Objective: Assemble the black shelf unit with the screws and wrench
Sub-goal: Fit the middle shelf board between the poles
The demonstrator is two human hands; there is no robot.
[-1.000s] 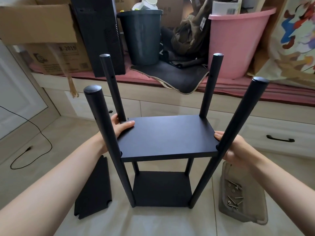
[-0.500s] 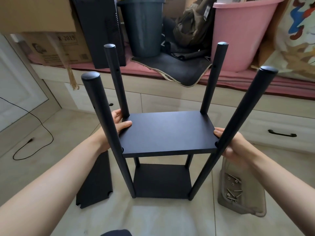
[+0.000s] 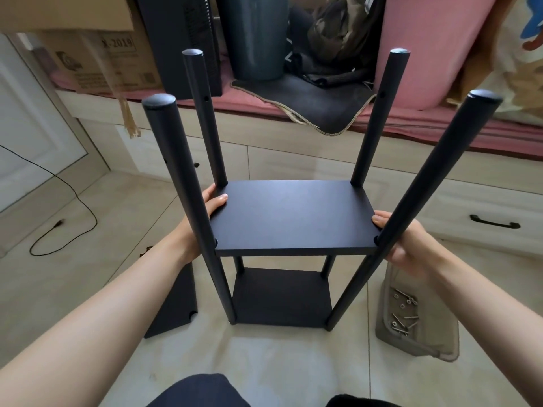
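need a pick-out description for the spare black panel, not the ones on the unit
Start at the black shelf unit standing on the tiled floor. The spare panel lies flat on the floor just left of its base. Unlike the two mounted shelves, it touches no poles and shows a notched corner.

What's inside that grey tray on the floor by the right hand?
The grey tray holds loose screws and a few small washers, scattered on its bottom. No wrench is visible in it. The right hand and a black post cover its far end.
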